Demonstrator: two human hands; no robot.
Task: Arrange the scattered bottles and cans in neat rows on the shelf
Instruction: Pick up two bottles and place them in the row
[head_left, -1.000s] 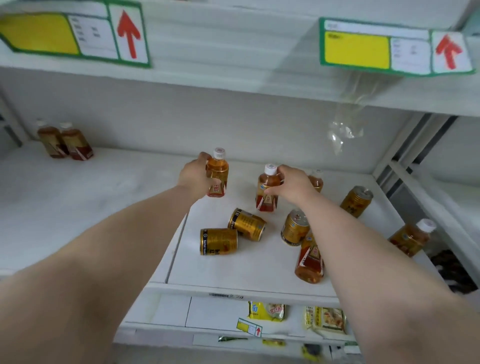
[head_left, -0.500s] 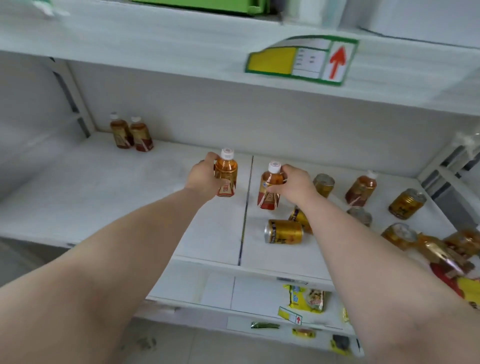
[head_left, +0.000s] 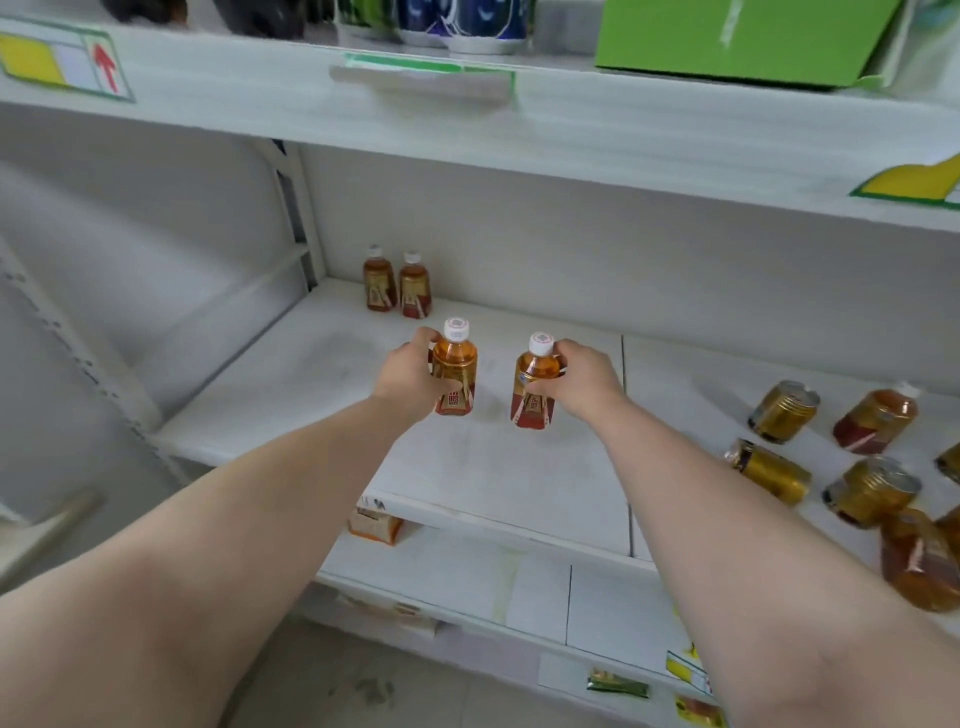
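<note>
Hands, left (head_left: 410, 371) and right (head_left: 582, 379), each wrap a bottle (head_left: 455, 375), and rushing could knock over the pair (head_left: 397, 286) standing just beyond the left one.

Both forearms are bare, with no sleeve in view. The left hand (head_left: 410, 371) and right hand (head_left: 582, 382) wear nothing.

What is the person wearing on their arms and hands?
Nothing that shows. Both forearms are bare from the bottom edge of the picture up to the wrists, with no sleeve in view. The left hand and the right hand have no gloves, and no watch, bracelet or ring can be seen on the parts that show.
</note>
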